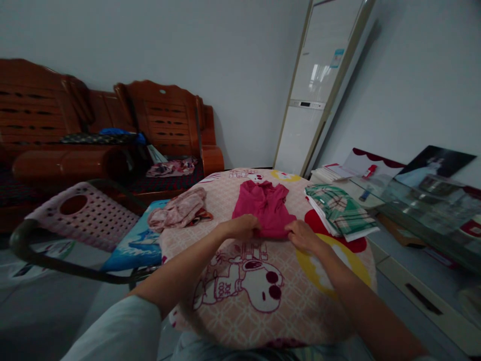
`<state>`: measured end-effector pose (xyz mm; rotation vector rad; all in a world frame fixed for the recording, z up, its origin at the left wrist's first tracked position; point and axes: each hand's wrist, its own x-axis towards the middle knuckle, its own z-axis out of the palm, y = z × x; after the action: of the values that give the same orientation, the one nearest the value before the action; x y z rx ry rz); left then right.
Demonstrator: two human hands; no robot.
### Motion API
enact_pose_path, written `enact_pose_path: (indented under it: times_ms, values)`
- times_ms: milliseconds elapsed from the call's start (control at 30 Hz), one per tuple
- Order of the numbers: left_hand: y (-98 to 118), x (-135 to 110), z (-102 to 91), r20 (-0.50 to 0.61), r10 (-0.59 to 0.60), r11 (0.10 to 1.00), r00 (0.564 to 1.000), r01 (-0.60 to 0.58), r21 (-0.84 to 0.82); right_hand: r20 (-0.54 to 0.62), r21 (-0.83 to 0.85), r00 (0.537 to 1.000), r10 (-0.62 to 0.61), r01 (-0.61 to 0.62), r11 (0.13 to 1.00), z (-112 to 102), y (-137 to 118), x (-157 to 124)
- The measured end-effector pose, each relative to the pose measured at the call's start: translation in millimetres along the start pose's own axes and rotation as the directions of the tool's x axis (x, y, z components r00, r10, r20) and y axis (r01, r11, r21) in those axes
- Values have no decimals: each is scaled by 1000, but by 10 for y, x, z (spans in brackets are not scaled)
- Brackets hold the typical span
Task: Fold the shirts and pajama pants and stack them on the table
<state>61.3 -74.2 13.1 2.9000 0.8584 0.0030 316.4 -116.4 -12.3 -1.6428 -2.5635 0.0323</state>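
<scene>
Pinched between the fingers of two bare hands, the near edge of a magenta top point(263, 208) is grasped at both corners: the left hand point(243, 226) holds its left corner and the right hand point(300, 234) its right corner. The top lies flat but wrinkled in the middle of a round table, its gathered neckline pointing away from the person, whose forearms reach in from the bottom of the view. A pale sleeve point(120, 331) covers the left arm near the elbow.

A pinkish tablecloth point(300, 316) covers the table, patterned with interlocking circles, yellow patches and, just in front of the top, a cartoon dog point(259, 288) in dark red glasses. To the left of the top, near the table's edge, sits a crumpled pale pink garment point(180, 210). To the right lies a folded green plaid cloth point(340, 208) with a white layer beneath.

Left of the table stands a chair with a pink woven backrest point(101, 220) and a blue printed seat cover point(141, 245). Behind it, along a pale wall, is carved reddish-brown wooden seating point(165, 118) with fabric on it. A tall white floor-standing air conditioner point(300, 133) fills the corner, and a glass shelf point(398, 203) runs along the right.
</scene>
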Motion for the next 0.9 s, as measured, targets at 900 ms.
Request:
enact_pose_path:
  times_ms: [900]
  values:
    - [-1342, 869, 263, -290, -820, 571, 493, 685, -453, -254, 615, 939, 233, -29, 788, -164, 354, 796]
